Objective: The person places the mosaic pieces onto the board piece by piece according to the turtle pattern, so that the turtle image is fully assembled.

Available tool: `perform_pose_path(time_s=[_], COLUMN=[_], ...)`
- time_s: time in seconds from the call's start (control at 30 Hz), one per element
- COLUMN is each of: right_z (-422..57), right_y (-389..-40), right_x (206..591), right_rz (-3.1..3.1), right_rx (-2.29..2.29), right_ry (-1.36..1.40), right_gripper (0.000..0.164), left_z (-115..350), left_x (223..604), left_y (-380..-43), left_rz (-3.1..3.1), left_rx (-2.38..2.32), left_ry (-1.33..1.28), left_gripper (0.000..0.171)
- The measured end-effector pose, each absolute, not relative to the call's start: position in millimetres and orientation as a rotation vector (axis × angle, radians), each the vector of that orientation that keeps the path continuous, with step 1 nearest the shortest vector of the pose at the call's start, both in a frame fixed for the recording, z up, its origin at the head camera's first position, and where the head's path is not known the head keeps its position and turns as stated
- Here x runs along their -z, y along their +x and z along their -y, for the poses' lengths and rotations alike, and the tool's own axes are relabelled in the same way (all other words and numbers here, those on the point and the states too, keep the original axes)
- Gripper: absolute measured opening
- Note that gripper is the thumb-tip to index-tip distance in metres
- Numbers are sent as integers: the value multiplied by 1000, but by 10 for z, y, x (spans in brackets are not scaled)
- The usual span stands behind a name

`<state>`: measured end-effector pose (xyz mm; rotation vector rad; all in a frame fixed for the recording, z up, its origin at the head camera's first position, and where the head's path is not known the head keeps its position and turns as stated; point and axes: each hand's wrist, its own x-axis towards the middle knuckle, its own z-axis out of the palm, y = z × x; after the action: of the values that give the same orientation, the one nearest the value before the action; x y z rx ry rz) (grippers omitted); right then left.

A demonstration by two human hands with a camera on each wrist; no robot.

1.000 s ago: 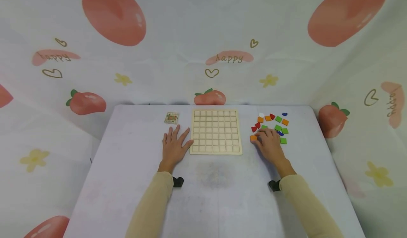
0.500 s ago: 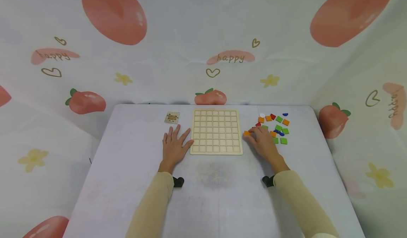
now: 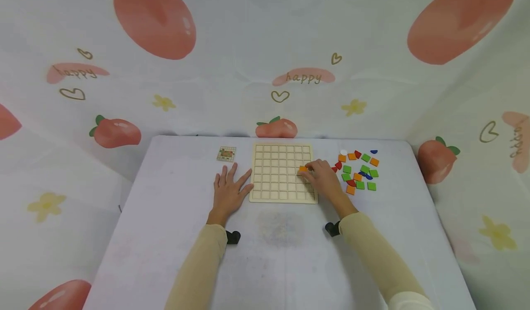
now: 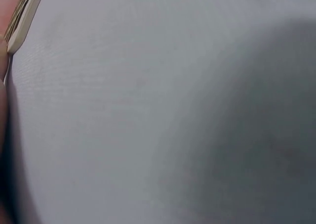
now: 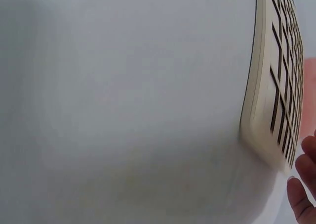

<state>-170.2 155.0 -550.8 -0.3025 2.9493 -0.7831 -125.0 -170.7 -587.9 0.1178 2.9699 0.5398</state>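
Note:
In the head view my right hand (image 3: 325,180) pinches an orange square tile (image 3: 303,169) between thumb and fingers, over the right part of a pale wooden grid board (image 3: 283,197). My left hand (image 3: 228,191) lies flat with spread fingers on the table, its thumb at the board's left edge. A small card (image 3: 226,153) with a printed grid picture lies just beyond its fingertips. In the right wrist view the fingers (image 5: 307,172) show near the board's corner (image 5: 256,130). The left wrist view catches mostly tabletop and a sliver of the board (image 4: 22,28).
To the right of the board lie several loose pieces: green squares (image 3: 371,186), orange squares (image 3: 350,190), red wedges (image 3: 358,154), blue half-rounds (image 3: 374,152) and a white round piece (image 3: 343,152). A patterned cloth (image 3: 207,84) hangs behind the white table (image 3: 269,264).
My right hand has carried the orange tile leftward from the loose pieces to over the board, uncovering pieces it had hidden. My left hand has stayed in place.

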Motion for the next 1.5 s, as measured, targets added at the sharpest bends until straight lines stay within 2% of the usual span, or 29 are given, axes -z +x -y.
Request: perform_pose_path(time_s=[0.9,1.5], right_z=[-564,-214], right_y=[-2099,-2128], right_x=[5534,5638], right_rz=[-2895,-2950], right_rx=[740,772], right_ry=[-612,-423], right_gripper=[39,41], left_z=[1748,1714], left_x=[5817,5855], left_y=[-1271,-1270], left_rz=[-2938,-2949], left_rx=[-437,-469], left_ry=[104,139], left_gripper=[61,61])
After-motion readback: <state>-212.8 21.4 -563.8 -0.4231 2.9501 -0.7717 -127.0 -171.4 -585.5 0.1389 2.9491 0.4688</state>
